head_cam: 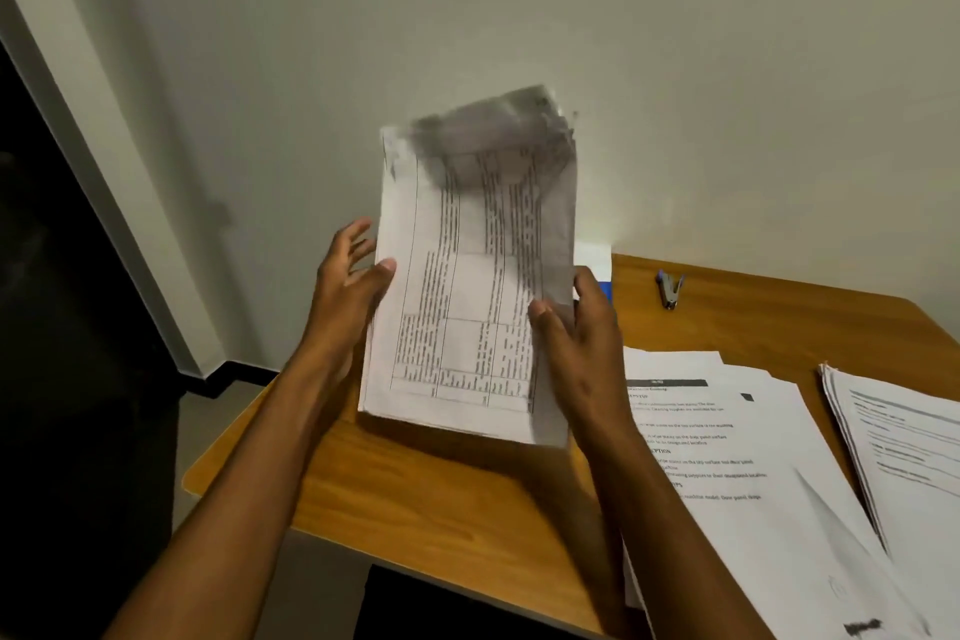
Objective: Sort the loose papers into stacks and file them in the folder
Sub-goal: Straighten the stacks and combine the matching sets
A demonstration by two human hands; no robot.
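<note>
Both hands grip one sheaf of printed papers (467,296), stood on its lower edge on the tabletop (415,494) near the back-left corner. Left hand (348,296): thumb on the front face at the left margin, fingers spread behind. Right hand (576,327): thumb pinching the front at the right margin, fingers wrapped behind. Front sheet carries a ruled table; the top edge is blurred, so it is likely being jogged. To do this well, I judge: loosen the pinch slightly, tap the lower edge flat on the wood, keep palms square to the sides so sheets settle flush. Counted: one held sheaf; two paper piles lying toward the right edge, a spread pile of text pages (727,457) and a neater stack (904,437) beyond it. One staple remover (671,288) near the back edge. A white-and-blue item (597,270), possibly the folder, shows behind the right hand; I cannot tell.
</note>
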